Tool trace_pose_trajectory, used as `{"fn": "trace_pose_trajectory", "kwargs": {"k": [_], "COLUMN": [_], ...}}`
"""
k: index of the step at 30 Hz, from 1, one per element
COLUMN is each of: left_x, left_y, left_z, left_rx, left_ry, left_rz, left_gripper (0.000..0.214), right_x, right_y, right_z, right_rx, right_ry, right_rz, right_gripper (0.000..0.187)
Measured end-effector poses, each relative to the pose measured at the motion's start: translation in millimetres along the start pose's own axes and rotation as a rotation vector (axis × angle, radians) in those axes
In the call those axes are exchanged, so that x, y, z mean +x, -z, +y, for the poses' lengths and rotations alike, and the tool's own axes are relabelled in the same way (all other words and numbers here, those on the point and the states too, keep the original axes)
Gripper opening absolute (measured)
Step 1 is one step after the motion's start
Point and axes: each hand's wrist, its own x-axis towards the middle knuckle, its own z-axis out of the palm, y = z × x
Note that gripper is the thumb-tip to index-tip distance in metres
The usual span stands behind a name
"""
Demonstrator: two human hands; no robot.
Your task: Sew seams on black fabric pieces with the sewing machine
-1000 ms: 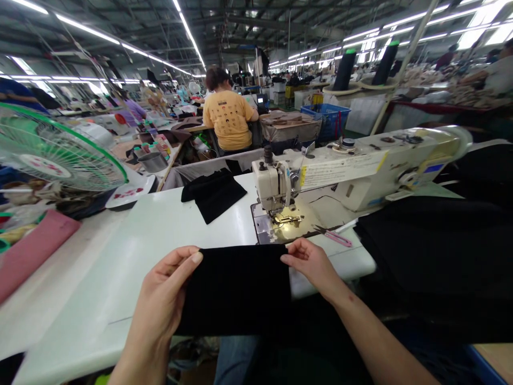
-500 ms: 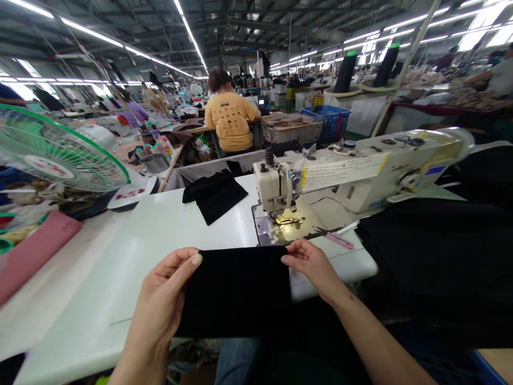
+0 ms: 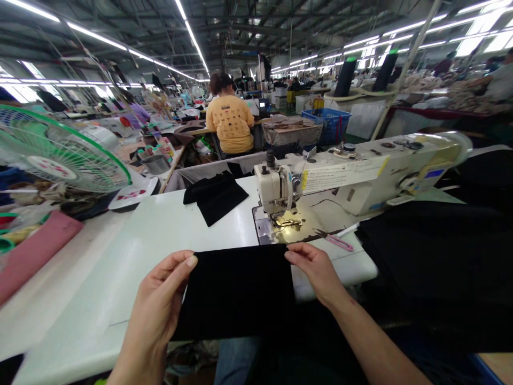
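Observation:
A piece of black fabric [image 3: 238, 291] is stretched between my two hands over the front edge of the table. My left hand [image 3: 160, 294] pinches its upper left corner between thumb and fingers. The upper right corner is pinched by my right hand [image 3: 315, 267]. Just beyond the fabric stands a white sewing machine [image 3: 276, 192], its needle area lit over a metal plate. Pink-handled thread snips [image 3: 339, 242] lie to the right of the plate, a little past my right hand.
More black fabric [image 3: 220, 198] lies on the table [image 3: 132, 246] left of the machine. A large black cloth pile [image 3: 436, 251] fills the right side. A green fan [image 3: 68, 155] stands at left, near a pink cloth [image 3: 40, 251]. A person in a yellow shirt [image 3: 230, 123] sits ahead.
My hands have moved slightly apart, the left a little to the left and the right a little to the right. The fabric's top edge now looks tauter and slightly tilted.

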Motion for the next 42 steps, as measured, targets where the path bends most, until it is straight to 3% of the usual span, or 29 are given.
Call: {"fn": "trace_pose_trajectory", "kwargs": {"k": [7,17,22,25,28,32,36,42], "left_x": [2.2,1.1,17.4,46.5,77.0,98.5,101.4,100.5], "left_y": [1.3,-2.8,-14.4,-43.7,-87.0,-132.8,-142.0,-141.6], "left_z": [-8.5,-8.7,24.8,35.1,12.1,-43.9,-71.9,-71.0], "left_rx": [-0.051,-0.023,0.240,0.621,0.934,0.986,0.990,1.001], "left_ry": [0.073,0.078,-0.131,-0.342,-0.507,-0.565,-0.599,-0.614], "left_rz": [0.054,0.025,-0.103,-0.333,-0.657,-0.708,-0.681,-0.659], "left_gripper": [0.046,0.040,0.040,0.029,0.017,0.010,0.012,0.012], "right_x": [-7.1,-4.8,-16.1,-38.4,-60.2,-66.9,-59.2,-54.9], "right_y": [-5.4,-5.5,5.4,8.8,12.1,21.7,32.1,36.1], "right_z": [-15.0,-23.7,-27.8,-20.2,-0.1,27.0,32.9,26.4], "right_rx": [0.095,0.128,-0.034,-0.267,-0.490,-0.657,-0.752,-0.869], "right_ry": [0.083,0.109,0.043,0.087,0.231,0.512,0.714,0.859], "right_rz": [0.114,0.121,-0.089,-0.216,-0.264,-0.274,-0.277,-0.268], "right_gripper": [0.027,0.032,0.031,0.014,0.010,0.013,0.026,0.028]}}
